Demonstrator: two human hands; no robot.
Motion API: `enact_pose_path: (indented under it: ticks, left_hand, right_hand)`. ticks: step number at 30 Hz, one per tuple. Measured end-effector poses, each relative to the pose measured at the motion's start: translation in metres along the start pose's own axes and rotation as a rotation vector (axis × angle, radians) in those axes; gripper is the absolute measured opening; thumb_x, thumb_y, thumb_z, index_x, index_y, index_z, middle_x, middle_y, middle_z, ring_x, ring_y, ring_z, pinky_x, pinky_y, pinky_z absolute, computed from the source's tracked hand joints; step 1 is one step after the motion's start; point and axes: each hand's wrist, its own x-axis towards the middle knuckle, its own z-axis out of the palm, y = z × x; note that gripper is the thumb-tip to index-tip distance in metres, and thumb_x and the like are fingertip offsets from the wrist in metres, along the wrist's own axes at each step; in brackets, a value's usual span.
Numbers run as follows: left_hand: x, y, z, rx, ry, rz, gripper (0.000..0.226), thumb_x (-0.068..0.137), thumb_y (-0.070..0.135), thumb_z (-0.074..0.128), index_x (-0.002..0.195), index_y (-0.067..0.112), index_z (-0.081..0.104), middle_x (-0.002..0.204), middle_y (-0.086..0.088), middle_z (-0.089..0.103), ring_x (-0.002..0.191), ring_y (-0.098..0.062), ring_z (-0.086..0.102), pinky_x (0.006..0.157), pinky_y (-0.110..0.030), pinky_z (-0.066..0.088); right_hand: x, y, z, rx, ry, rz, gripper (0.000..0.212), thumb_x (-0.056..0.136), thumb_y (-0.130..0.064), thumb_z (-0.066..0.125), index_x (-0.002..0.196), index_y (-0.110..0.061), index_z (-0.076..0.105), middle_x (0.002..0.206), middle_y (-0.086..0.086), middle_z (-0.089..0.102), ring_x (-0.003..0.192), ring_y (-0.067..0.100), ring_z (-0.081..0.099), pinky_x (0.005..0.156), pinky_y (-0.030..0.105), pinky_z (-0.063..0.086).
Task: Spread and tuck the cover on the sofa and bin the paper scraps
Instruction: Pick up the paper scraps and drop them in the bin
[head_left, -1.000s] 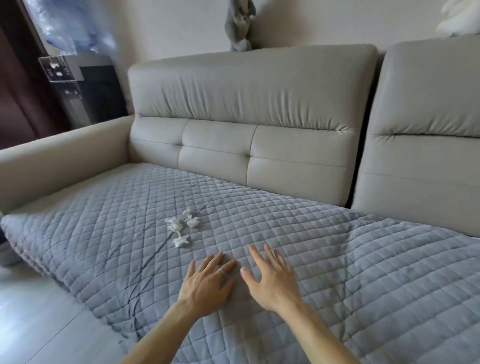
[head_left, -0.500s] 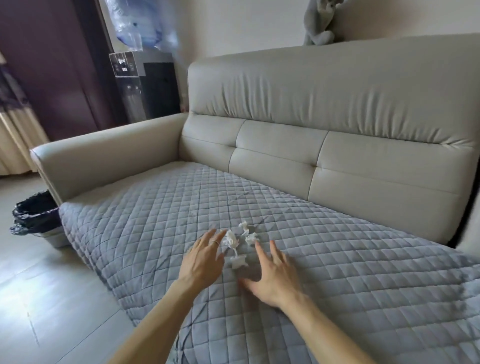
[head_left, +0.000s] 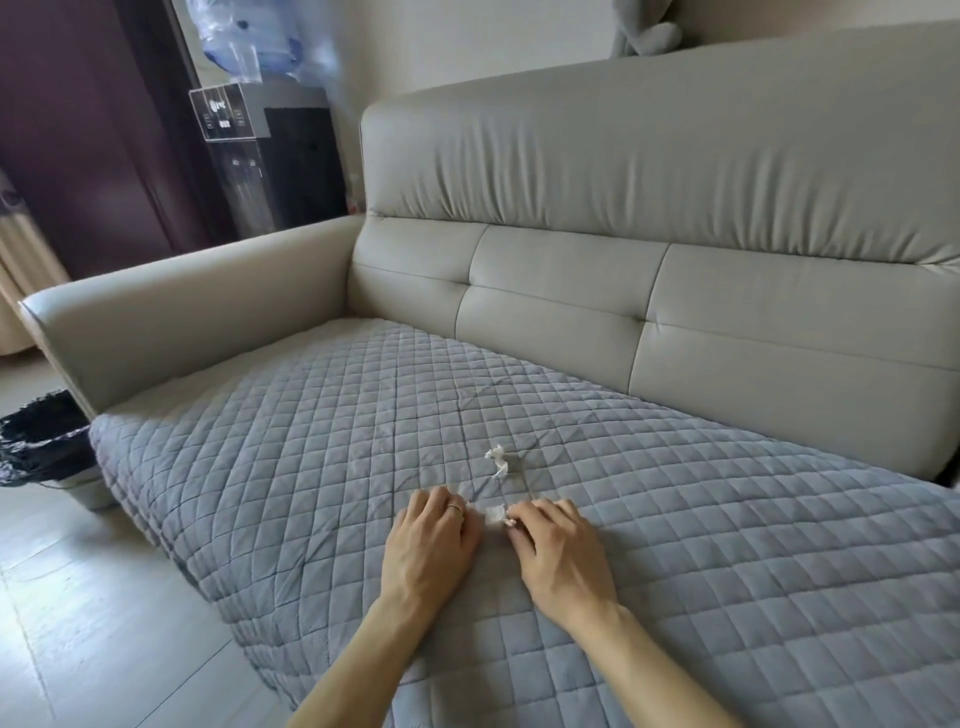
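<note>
A grey quilted cover (head_left: 701, 545) lies spread over the seat of the beige sofa (head_left: 649, 218). White paper scraps lie on it mid-seat. My left hand (head_left: 431, 545) and right hand (head_left: 558, 556) rest on the cover close together, fingers curled around a scrap (head_left: 493, 513) gathered between them. Two more scraps (head_left: 498, 461) lie just beyond the fingertips, apart from both hands. How much paper sits under the curled fingers is hidden.
A bin with a black liner (head_left: 44, 441) stands on the floor at the left, beside the sofa's armrest (head_left: 182, 306). Behind the armrest stands a water dispenser (head_left: 244, 156). Pale wood floor (head_left: 78, 597) runs along the sofa's front.
Both hands have moved forward onto the scraps and their fingers have curled in, pulling paper together between them. The view has shifted closer and slightly left.
</note>
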Motion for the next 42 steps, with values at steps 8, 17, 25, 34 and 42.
enact_pose_path:
  ticks: [8, 17, 25, 34, 42]
  left_hand:
    - [0.045, 0.023, -0.019, -0.151, -0.129, -0.084, 0.036, 0.102, 0.016, 0.031, 0.138, 0.021, 0.035, 0.125, -0.008, 0.055, 0.092, -0.03, 0.06, 0.066, -0.036, 0.042]
    - [0.04, 0.034, 0.034, -0.219, -0.118, 0.015, 0.027, 0.102, 0.032, 0.042, 0.107, 0.01, 0.057, 0.109, -0.006, 0.058, 0.097, -0.028, 0.058, 0.079, -0.041, 0.049]
    - [-0.006, 0.03, 0.012, 0.038, -0.797, -0.185, 0.034, 0.102, 0.022, 0.033, 0.115, 0.013, 0.063, 0.115, -0.012, 0.064, 0.105, -0.031, 0.063, 0.085, -0.04, 0.052]
    - [0.074, -0.018, -0.184, -0.276, -0.697, -0.609, 0.038, 0.095, 0.027, 0.042, 0.06, 0.012, 0.042, 0.059, 0.0, 0.049, 0.052, -0.014, 0.042, 0.046, -0.026, 0.035]
    - [0.175, -0.104, -0.405, -0.278, -0.494, -0.698, 0.047, 0.095, 0.028, 0.046, 0.053, 0.012, 0.033, 0.046, -0.001, 0.037, 0.044, -0.017, 0.033, 0.049, -0.03, 0.028]
  right_hand:
    - [-0.008, 0.01, -0.032, 0.253, 0.06, 0.264, 0.018, 0.093, -0.023, 0.055, 0.076, -0.019, 0.051, 0.073, -0.005, 0.057, 0.069, 0.015, 0.053, 0.062, 0.03, 0.036]
    - [-0.005, 0.029, -0.022, 0.339, -0.125, 0.553, 0.017, 0.092, -0.025, 0.056, 0.078, -0.015, 0.059, 0.07, -0.003, 0.067, 0.07, 0.016, 0.059, 0.058, 0.024, 0.037]
    - [0.002, 0.03, -0.003, 0.039, -0.654, 0.672, 0.03, 0.101, -0.022, 0.038, 0.113, -0.008, 0.062, 0.125, 0.018, 0.063, 0.115, 0.034, 0.057, 0.084, 0.034, 0.041]
    - [0.092, -0.084, -0.124, 0.039, -0.935, 0.596, 0.03, 0.102, -0.025, 0.037, 0.101, -0.016, 0.066, 0.096, 0.005, 0.065, 0.078, 0.017, 0.058, 0.058, 0.028, 0.038]
    - [0.256, -0.249, -0.232, 0.256, -0.755, 0.436, 0.03, 0.103, -0.03, 0.037, 0.103, -0.022, 0.066, 0.098, -0.002, 0.069, 0.07, 0.012, 0.058, 0.055, 0.022, 0.041]
